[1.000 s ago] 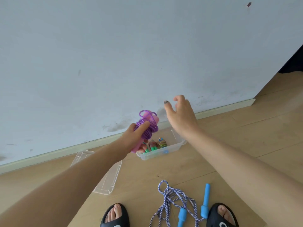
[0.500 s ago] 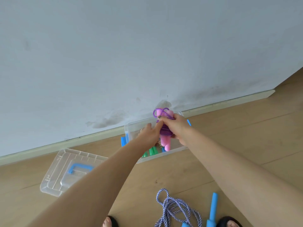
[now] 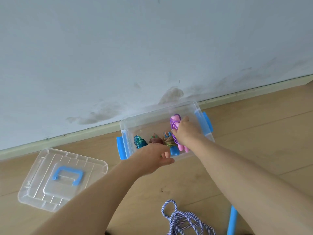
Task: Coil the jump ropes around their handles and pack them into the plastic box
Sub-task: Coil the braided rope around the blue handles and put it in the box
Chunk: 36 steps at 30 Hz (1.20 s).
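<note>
While gripped, rope [image 3: 176, 126] under fingers [image 3: 183, 131].

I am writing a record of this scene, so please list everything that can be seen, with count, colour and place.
plastic box: one, clear with blue latches, on the floor by the wall, lid off
pink-handled purple rope: one, coiled, in the box at its right part
coiled ropes in the box: three, teal, brown, yellowish with blue handle, side by side
lid: one, clear with blue handle, on the floor left of the box
striped rope: one, blue and white, loose on the floor, bottom edge
blue handle: one, beside the striped rope
floor: wooden
wall: pale, stained low down
left hand: at the box's near edge
right hand: grips the purple rope
</note>
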Each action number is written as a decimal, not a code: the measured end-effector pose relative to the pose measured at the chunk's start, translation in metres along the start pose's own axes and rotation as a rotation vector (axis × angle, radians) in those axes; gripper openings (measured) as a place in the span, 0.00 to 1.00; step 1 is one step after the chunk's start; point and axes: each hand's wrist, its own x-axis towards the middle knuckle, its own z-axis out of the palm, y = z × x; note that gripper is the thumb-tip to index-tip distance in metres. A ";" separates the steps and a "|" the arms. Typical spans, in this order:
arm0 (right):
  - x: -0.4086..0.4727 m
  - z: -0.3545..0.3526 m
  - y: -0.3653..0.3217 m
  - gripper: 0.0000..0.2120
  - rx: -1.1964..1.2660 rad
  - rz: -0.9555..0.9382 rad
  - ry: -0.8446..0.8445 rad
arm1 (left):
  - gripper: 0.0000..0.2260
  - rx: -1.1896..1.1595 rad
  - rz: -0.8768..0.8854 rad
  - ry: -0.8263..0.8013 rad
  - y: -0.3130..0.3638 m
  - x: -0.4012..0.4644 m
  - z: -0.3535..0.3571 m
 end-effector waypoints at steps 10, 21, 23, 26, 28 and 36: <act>-0.061 -0.014 0.005 0.24 0.102 -0.242 0.447 | 0.14 0.455 0.058 0.226 0.031 -0.021 0.000; -0.177 0.045 0.119 0.21 0.307 0.340 0.072 | 0.13 0.482 0.032 -0.080 0.058 -0.084 0.084; -0.193 0.070 0.140 0.24 0.234 0.376 -0.122 | 0.13 0.453 -0.017 -0.150 0.056 -0.088 0.106; -0.211 0.106 0.158 0.20 0.108 0.323 -0.246 | 0.13 0.337 -0.092 -0.267 0.065 -0.092 0.144; -0.219 0.125 0.163 0.17 0.008 0.289 -0.269 | 0.15 0.168 -0.190 -0.369 0.074 -0.094 0.177; -0.233 0.144 0.193 0.13 -0.239 0.076 -0.274 | 0.22 0.031 -0.466 -0.348 0.090 -0.101 0.265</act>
